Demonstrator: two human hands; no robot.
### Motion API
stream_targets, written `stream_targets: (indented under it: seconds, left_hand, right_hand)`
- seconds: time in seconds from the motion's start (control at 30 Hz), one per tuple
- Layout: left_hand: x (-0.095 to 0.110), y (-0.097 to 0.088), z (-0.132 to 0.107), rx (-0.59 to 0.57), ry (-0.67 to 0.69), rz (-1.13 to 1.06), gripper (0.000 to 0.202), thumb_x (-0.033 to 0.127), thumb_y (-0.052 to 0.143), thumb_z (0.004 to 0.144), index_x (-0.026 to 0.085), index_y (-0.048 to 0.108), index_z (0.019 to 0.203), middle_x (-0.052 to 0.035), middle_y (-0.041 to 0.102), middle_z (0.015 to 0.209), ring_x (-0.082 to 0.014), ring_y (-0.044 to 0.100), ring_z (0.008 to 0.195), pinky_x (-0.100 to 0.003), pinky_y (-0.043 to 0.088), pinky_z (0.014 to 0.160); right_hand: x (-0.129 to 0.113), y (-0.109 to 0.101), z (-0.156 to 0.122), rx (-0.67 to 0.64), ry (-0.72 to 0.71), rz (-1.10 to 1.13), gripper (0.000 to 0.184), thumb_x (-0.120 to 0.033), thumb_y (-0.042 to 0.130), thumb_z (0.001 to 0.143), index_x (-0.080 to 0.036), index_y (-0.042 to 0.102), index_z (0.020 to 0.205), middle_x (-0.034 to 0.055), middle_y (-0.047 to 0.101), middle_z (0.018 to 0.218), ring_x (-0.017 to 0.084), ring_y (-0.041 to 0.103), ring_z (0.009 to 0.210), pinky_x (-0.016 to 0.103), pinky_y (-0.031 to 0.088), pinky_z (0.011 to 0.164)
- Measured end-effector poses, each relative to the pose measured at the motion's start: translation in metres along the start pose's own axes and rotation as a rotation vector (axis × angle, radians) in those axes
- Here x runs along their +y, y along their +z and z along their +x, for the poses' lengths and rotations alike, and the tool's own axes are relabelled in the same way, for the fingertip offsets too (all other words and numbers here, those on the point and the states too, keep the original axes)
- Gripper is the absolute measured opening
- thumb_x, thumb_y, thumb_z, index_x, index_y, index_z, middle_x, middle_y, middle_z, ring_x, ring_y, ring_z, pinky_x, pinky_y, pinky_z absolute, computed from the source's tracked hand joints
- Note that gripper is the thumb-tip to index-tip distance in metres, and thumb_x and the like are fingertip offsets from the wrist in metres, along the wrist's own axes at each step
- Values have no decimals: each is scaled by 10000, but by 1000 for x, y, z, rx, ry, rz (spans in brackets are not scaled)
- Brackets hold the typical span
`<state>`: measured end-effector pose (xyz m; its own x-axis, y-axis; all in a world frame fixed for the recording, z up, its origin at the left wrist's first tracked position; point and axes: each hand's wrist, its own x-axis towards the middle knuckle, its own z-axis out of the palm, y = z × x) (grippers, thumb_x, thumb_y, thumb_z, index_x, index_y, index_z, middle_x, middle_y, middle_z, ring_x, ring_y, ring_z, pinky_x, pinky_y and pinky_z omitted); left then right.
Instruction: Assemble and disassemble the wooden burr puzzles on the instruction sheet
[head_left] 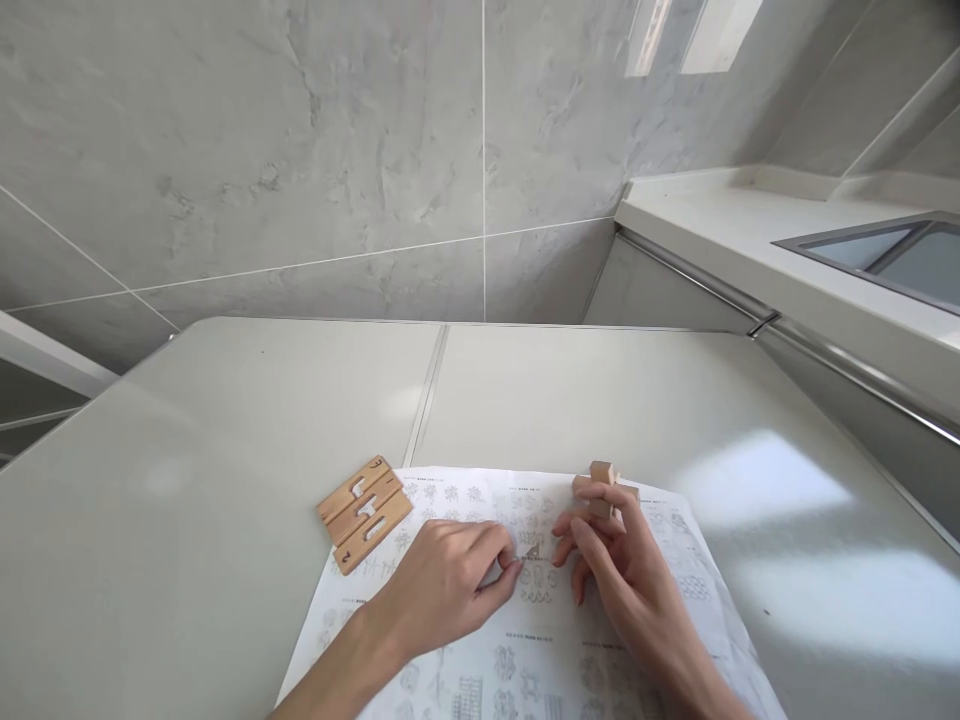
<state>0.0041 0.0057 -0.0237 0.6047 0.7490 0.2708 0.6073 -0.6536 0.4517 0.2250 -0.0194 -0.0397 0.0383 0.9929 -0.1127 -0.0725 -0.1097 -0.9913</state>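
A printed sheet of puzzle diagrams lies on the pale table. My left hand rests on the sheet with its fingers curled in, fingertips pressed to the paper near a small printed figure. My right hand is beside it, fingers partly bent, holding a small wooden puzzle piece between the raised fingers and thumb. Three notched wooden bars lie side by side at the sheet's upper left corner, apart from both hands.
A grey tiled wall rises behind the table. A white counter with a steel sink runs along the right. A seam splits the tabletop down the middle.
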Motion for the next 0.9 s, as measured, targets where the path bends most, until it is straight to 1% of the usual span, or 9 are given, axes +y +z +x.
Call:
stream_targets:
  seconds: [0.2, 0.33, 0.43, 0.5, 0.6, 0.67, 0.77, 0.83, 0.9]
  left_hand:
    - [0, 3, -2, 11, 6, 16, 141, 152, 597, 995, 217, 532, 888, 61, 593, 684, -116, 498, 536, -271, 335, 524]
    - [0, 4, -2, 17, 4, -5, 138, 166, 602, 1004, 213, 543, 888, 52, 615, 690, -119, 518, 538, -274, 329, 525]
    - [1, 2, -2, 17, -9, -45, 141, 184, 601, 1021, 212, 544, 895, 55, 601, 683, -113, 510, 539, -264, 323, 530]
    - [1, 0, -2, -4, -66, -113, 148, 241, 609, 1046, 212, 546, 916, 70, 556, 656, -104, 485, 533, -252, 318, 532]
    - [1, -5, -3, -51, -245, -294, 244, 433, 657, 1052, 217, 567, 983, 82, 520, 666, -95, 445, 539, -240, 340, 542]
    - [1, -8, -3, -61, -365, -446, 373, 576, 683, 1011, 223, 591, 1085, 58, 589, 761, -96, 455, 565, -241, 364, 544]
    - [3, -13, -3, -48, -458, -696, 601, 719, 667, 959, 232, 574, 1299, -51, 710, 1066, -123, 556, 677, -256, 429, 577]
    - [5, -18, -1, -63, -481, -853, 739, 764, 692, 914, 234, 548, 1408, -134, 707, 1274, -171, 658, 843, -294, 524, 707]
    - [7, -24, 2, -124, -464, -997, 821, 772, 769, 842, 227, 576, 1425, -172, 693, 1371, -256, 706, 1087, -385, 559, 949]
  right_hand:
    - [1, -4, -3, -88, -11, -71, 293, -544, 587, 1092, -277, 528, 1199, 44, 711, 888, 221, 698, 772, 291, 561, 572]
    - [2, -6, -5, -143, -43, -75, 234, -507, 547, 1121, -274, 536, 1144, 34, 694, 879, 201, 658, 745, 280, 541, 582]
    - [-1, -5, -9, -170, -69, -61, 265, -504, 485, 1144, -263, 552, 1055, 31, 673, 885, 184, 610, 709, 281, 529, 598]
    - [-5, -3, -13, -188, -66, -79, 319, -506, 445, 1155, -254, 571, 1006, 30, 657, 874, 183, 588, 705, 289, 523, 627]
    - [-8, -1, -19, -230, -77, -149, 383, -481, 388, 1172, -241, 607, 968, 32, 632, 853, 183, 572, 707, 298, 503, 654]
    - [-8, -1, -22, -286, -149, -222, 376, -435, 369, 1179, -241, 618, 975, 28, 620, 835, 180, 569, 699, 295, 484, 646]
    - [-8, -2, -23, -388, -331, -348, 299, -338, 364, 1175, -250, 597, 1009, 26, 641, 832, 185, 599, 707, 289, 471, 634]
    - [-9, -3, -24, -452, -432, -421, 242, -276, 368, 1162, -257, 565, 1023, 25, 654, 847, 188, 626, 720, 286, 475, 632]
    - [-10, -3, -25, -510, -491, -479, 200, -217, 367, 1147, -266, 533, 1046, 14, 644, 856, 181, 628, 713, 278, 475, 631]
